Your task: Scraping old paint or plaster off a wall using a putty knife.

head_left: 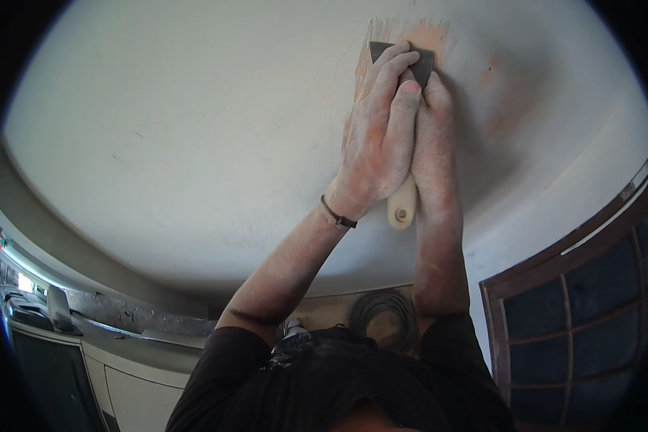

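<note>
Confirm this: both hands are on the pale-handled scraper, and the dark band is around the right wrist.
Not quite: the head view shows the dark band around the left wrist, not the right. The rest stands: left hand and right hand are both on the pale-handled scraper.

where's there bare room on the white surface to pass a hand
The widest bare stretch of white surface lies between the left hand and the picture's left rim. A smaller one, shadowed and stained, lies between the right hand and the paned door. It is crowded at the putty knife, where both hands meet beside the scraped patch.
</note>
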`<state>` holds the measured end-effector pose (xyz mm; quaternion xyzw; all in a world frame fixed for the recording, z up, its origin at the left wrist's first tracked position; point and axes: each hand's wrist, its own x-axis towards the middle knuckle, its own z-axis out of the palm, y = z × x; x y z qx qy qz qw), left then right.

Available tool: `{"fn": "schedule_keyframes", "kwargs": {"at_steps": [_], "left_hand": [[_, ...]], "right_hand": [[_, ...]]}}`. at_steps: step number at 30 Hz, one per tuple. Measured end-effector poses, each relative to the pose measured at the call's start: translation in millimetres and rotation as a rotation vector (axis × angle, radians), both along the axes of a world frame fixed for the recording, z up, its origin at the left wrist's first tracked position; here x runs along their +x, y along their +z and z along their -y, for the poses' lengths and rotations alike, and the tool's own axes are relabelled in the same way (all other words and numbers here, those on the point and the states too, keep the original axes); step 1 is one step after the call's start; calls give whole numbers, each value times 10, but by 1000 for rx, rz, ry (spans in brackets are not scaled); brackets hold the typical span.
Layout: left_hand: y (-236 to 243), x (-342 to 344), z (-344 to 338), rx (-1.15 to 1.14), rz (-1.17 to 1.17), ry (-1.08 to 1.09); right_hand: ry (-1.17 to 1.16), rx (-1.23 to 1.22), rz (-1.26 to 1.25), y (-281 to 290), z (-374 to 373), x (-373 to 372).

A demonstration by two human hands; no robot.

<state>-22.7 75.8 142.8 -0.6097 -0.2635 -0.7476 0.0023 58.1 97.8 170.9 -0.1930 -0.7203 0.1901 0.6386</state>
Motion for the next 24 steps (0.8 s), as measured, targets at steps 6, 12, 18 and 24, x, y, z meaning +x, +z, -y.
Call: {"fn": "schedule_keyframes", "kwargs": {"at_steps": [6, 12, 18, 24], "left_hand": [[73, 45, 22, 1, -2, -56], [232, 32, 6, -15, -30, -60], [96, 47, -56, 9, -36, -3], [15, 88, -72, -23, -26, -74]], "right_hand": [[-16, -81, 61, 112, 26, 75], [-45, -143, 85, 252, 95, 94], [-30, -16, 35, 60, -30, 46], [-28, -170, 1, -10, -51, 56]]}}
